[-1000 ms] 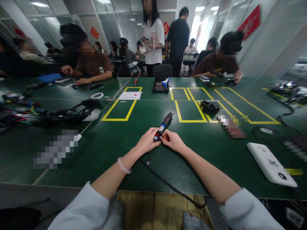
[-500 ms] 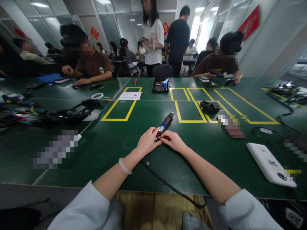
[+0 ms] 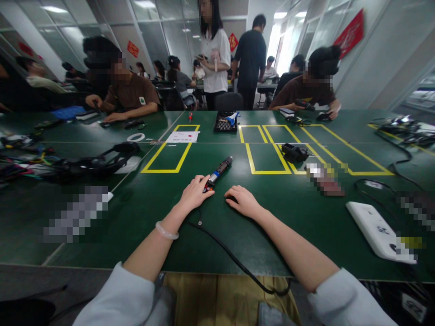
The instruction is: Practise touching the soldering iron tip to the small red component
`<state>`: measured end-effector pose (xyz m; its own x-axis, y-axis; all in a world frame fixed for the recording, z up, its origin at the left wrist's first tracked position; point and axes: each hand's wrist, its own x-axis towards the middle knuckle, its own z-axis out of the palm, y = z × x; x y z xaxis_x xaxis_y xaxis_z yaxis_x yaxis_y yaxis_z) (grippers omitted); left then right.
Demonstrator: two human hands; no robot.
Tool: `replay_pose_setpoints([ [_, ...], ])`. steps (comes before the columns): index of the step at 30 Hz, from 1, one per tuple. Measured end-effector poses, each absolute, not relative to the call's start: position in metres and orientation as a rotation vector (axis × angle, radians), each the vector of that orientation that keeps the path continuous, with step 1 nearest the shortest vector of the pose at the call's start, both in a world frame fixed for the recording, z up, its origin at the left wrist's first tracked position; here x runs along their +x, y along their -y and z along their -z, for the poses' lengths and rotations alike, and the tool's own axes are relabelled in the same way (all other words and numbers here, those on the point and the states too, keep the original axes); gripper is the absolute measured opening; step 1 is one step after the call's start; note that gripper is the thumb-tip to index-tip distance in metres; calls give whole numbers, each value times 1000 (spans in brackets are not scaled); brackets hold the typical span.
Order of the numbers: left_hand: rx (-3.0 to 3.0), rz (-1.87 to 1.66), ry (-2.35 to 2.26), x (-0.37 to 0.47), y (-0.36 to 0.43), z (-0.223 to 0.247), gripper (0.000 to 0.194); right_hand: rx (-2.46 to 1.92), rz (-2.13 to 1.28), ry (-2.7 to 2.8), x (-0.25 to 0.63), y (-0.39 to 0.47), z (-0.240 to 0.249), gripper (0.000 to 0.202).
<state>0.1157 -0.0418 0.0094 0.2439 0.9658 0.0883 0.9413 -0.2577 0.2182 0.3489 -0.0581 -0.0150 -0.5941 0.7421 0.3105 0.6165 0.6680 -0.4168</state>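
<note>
My left hand is closed on the near end of a slim dark device, which has a blue and silver middle and some red at its near end. The device slants away to the right over the green table. A black cable runs from beneath my left hand to the table's front edge. To the right of the device, apart from it, my right hand rests on the table with its fingers curled; whether anything small is under them is hidden.
A black bit case and a paper sheet lie farther back. Black parts and a white power bank are on the right. Wires and a black frame lie left. People sit across the table.
My left hand and the device have moved left. My right hand has come away from the device's near end, leaving a gap between the hands.
</note>
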Motion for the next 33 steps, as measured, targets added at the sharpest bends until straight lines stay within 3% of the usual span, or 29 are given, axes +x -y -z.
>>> replay_pose_setpoints([
  [16,1912,-278,-2407,-9,-3,-5,64,-1074,-431,2379,351,56,17,9],
  [33,1831,-438,-2767,-20,5,-6,49,-1065,-437,2372,351,56,18,9],
])
